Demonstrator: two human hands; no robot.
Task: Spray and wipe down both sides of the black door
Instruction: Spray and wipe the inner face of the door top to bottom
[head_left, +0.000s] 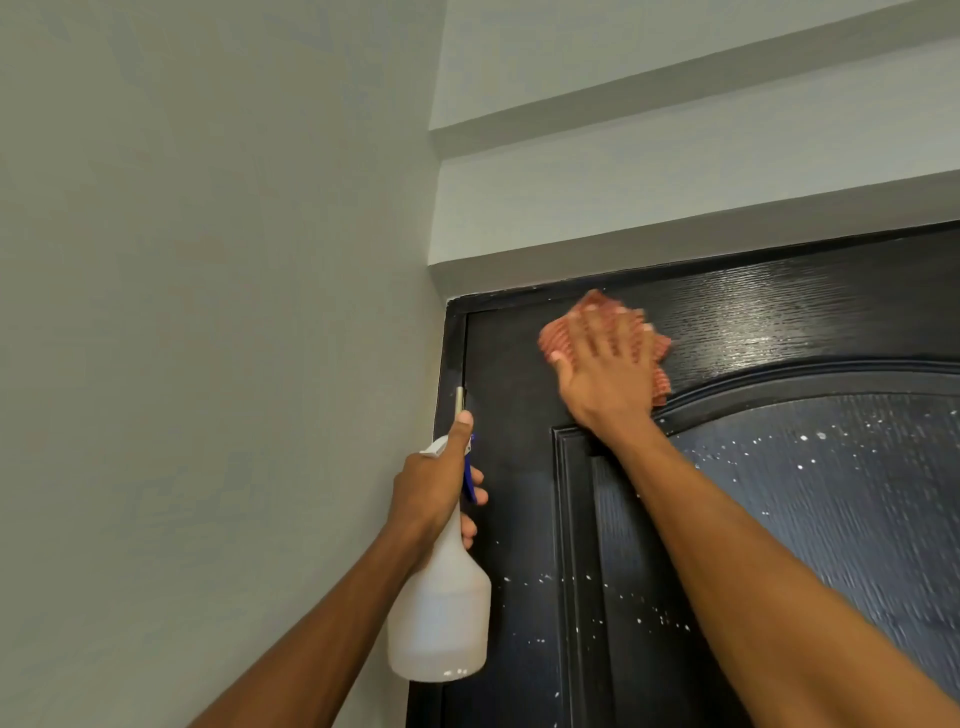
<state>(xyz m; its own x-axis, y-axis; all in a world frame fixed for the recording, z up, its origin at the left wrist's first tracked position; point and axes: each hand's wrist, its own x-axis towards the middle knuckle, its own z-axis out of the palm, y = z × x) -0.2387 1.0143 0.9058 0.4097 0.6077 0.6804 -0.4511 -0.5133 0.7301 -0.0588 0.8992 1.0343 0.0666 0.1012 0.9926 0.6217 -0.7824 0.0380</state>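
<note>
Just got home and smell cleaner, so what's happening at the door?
A person is cleaning the black door. The right hand presses a reddish cloth flat against the top of the door, just under the frame. The left hand holds a white spray bottle upright near the hinge side. White droplets still speckle the arched panel and the lower part of the door, so those areas are not wiped yet.
</note>
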